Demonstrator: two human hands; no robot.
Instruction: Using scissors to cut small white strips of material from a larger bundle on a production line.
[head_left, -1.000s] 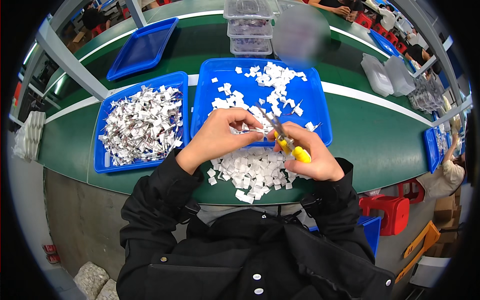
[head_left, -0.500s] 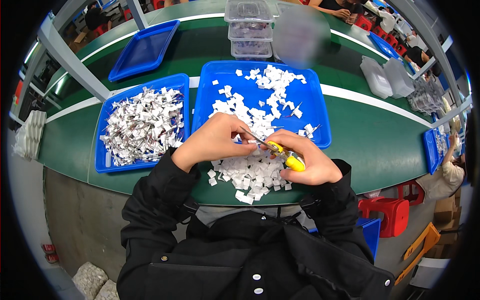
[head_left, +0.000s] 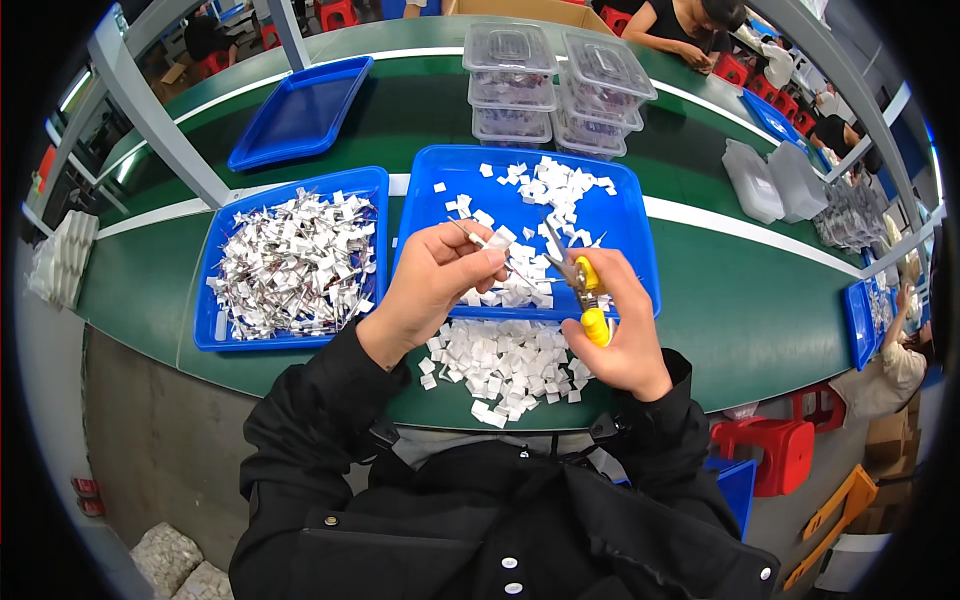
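Observation:
Pinched between the thumb and fingers of my left hand [head_left: 425, 285] is a thin wire with a white tag [head_left: 500, 238] standing out past the fingertips. My right hand [head_left: 632, 345] grips a pair of small nippers with yellow handles [head_left: 595, 326]. Their jaws are apart, pointing up and away, a short way right of the tag. Both hands are above the near edge of a blue tray [head_left: 625, 245] with scattered white pieces. Close in front of me, a heap of small white squares [head_left: 500, 362] lies on the green table.
At the left, another blue tray [head_left: 382, 215] is heaped with tagged wires [head_left: 292, 262]. Beyond are a bare blue tray [head_left: 300, 115] and stacked clear plastic boxes [head_left: 510, 85]. More clear containers [head_left: 752, 180] stand at the right. A red stool [head_left: 775, 455] is below the table edge. Other people sit farther off.
My hands have drawn apart: the nippers have come off the piece in my left hand and moved right, their jaws now spread. The view has shifted slightly.

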